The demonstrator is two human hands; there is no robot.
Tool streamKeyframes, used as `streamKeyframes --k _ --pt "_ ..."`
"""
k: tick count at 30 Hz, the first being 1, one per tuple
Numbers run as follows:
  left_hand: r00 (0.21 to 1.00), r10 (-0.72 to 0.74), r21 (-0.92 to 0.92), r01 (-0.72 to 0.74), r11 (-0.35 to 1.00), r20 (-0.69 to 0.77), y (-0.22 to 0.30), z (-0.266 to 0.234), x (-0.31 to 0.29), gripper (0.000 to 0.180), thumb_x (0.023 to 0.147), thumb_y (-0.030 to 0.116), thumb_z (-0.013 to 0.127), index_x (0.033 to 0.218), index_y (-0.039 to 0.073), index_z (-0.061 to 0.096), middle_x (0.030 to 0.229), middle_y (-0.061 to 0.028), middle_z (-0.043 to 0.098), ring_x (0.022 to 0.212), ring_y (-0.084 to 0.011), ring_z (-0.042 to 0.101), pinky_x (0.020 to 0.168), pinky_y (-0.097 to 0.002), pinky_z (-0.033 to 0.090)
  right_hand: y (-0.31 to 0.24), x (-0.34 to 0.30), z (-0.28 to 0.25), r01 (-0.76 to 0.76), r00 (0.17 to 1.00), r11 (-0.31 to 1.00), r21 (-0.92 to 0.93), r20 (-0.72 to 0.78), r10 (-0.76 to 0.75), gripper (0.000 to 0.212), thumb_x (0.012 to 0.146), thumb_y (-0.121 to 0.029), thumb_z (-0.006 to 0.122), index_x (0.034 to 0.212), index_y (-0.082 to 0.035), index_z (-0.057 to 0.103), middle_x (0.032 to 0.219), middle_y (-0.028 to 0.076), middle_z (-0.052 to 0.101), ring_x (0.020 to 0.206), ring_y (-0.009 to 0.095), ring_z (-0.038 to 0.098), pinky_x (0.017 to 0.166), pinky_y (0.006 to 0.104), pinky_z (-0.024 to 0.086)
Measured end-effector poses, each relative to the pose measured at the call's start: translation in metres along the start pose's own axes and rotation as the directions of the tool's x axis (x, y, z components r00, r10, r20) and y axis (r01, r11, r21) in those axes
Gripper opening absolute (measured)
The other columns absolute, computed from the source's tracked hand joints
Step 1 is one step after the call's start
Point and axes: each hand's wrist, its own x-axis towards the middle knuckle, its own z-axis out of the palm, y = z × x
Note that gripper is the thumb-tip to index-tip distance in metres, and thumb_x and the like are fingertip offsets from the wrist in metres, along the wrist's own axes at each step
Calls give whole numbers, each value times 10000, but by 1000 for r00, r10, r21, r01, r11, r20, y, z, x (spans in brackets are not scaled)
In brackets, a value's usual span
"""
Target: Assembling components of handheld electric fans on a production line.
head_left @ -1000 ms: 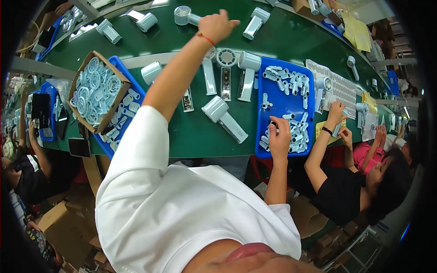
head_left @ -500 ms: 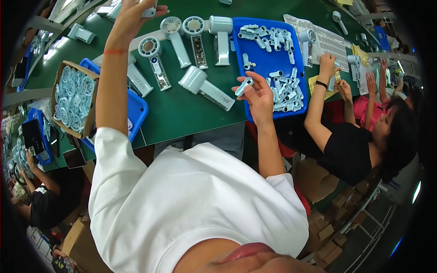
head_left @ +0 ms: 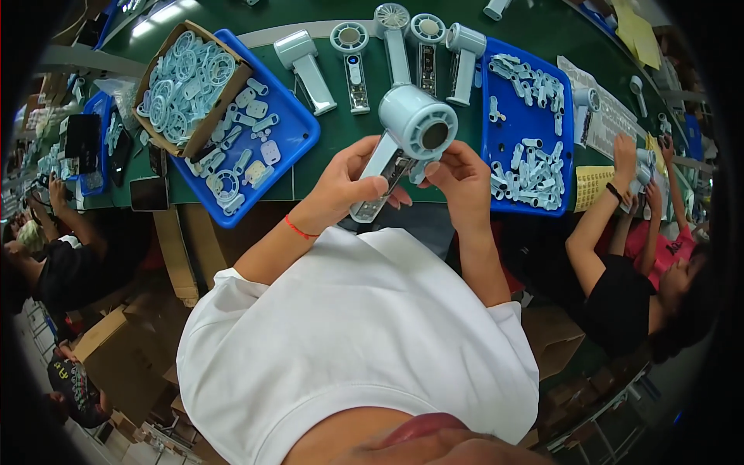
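In front of my chest, my left hand (head_left: 341, 186) is closed round the handle of a pale blue handheld fan (head_left: 417, 124). The fan tilts, its round head up and to the right, and inner parts show along the open side of the handle. My right hand (head_left: 467, 186) pinches a small pale blue plastic cover (head_left: 419, 170) beside that open side. Fingers partly hide the cover, and whether it touches the handle I cannot tell. Beyond my hands, several more fans stand or lie on the green table, one with a bare handle front (head_left: 356, 77).
On the right, a blue tray (head_left: 490, 143) holds two heaps of small covers. Left of me, another blue tray (head_left: 298, 147) carries loose parts and a cardboard box (head_left: 203, 128) full of ring-shaped pieces. A co-worker's arm (head_left: 593, 232) reaches over the table at right.
My left hand has come back from the far left and now holds a fan at my chest. My right hand has brought the small cover from beside the right tray to the fan. The view has shifted.
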Motion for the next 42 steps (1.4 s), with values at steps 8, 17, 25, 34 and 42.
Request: streamKeyframes --k 8,17,25,34,42 --pt "990 110 268 -83 960 -87 -13 -5 2 572 881 231 521 1334 18 245 1159 -141 490 749 -152 595 589 -272 520 2 -11 22 -76 995 976 -202 -84 60 291 795 -63 675 1048 59 598 879 117 659 724 125 619 595 236 521" --pt "973 230 753 -124 646 -37 -15 -4 7 876 678 196 780 1342 -2 244 1248 -188 446 1179 -292 444 970 -363 375 12 -13 28 -62 966 975 -215 -257 5 306 789 -86 692 1031 84 611 825 107 657 675 110 610 573 228 520" --pt "943 327 832 -130 539 -64 -20 -4 10 831 648 183 789 1305 -22 324 1210 -211 478 1101 -321 507 937 -374 400 8 -8 28 -84 967 976 -203 -255 31 286 800 -104 685 1001 85 611 798 106 652 661 113 613 573 229 525" --pt "912 407 910 -127 396 -49 -22 1 9 730 676 187 754 1255 -38 371 1094 -230 541 972 -344 575 830 -380 469 8 -5 26 -135 960 956 -259 -275 61 259 789 -115 696 954 68 616 767 95 654 636 102 616 505 206 476" --pt "922 386 900 -135 415 -40 -24 1 11 636 700 169 683 1223 -52 396 1017 -242 571 885 -350 606 772 -380 493 13 0 14 -193 968 958 -212 -201 151 195 781 -130 704 843 16 590 722 77 640 611 114 624 465 201 444"
